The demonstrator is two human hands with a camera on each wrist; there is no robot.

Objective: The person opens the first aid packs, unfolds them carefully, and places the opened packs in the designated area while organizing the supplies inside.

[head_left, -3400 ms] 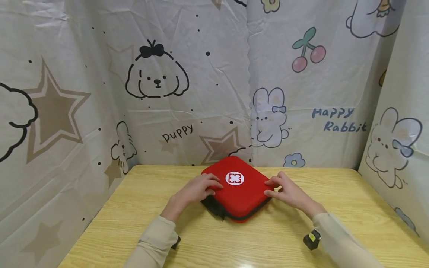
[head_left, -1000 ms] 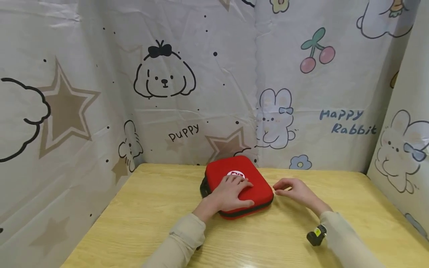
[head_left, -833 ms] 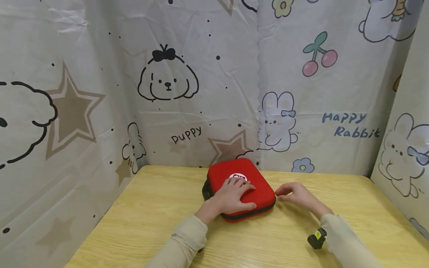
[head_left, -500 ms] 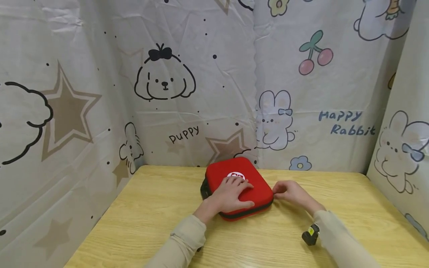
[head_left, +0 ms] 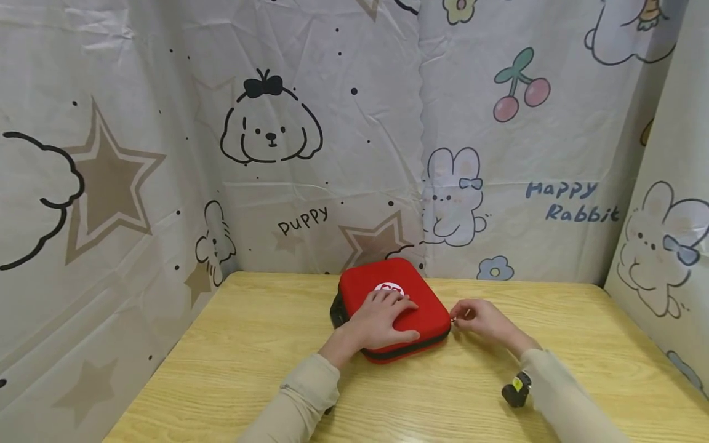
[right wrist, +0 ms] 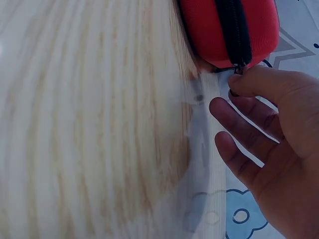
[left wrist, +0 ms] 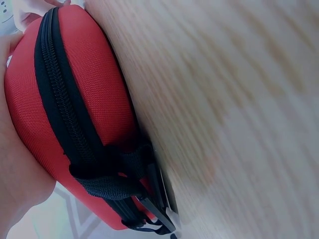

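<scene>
A red zippered first-aid case (head_left: pixel 399 271) with a white round emblem lies flat on the table. My left hand (head_left: pixel 379 320) rests on its lid with fingers spread, partly covering the emblem. At the case's right corner, my right hand (head_left: pixel 487 320) pinches the zipper pull (right wrist: pixel 239 70) between thumb and index finger, the other fingers loosely bent. A black zipper (left wrist: pixel 62 99) runs round the side, its teeth joined along the stretch in the left wrist view. Beside it hangs a black webbing handle (left wrist: pixel 107 185) with a buckle.
The wood-grain table (head_left: pixel 266 344) reaches back to a printed cloth (head_left: pixel 310 184) that hangs behind and along both sides. A small black camera (head_left: pixel 516 391) sits on the right wrist.
Since the earliest frame, the left hand has moved from the case's left edge onto its lid, and the case has turned slightly. The right hand has gone from gripping the corner to pinching the zipper pull.
</scene>
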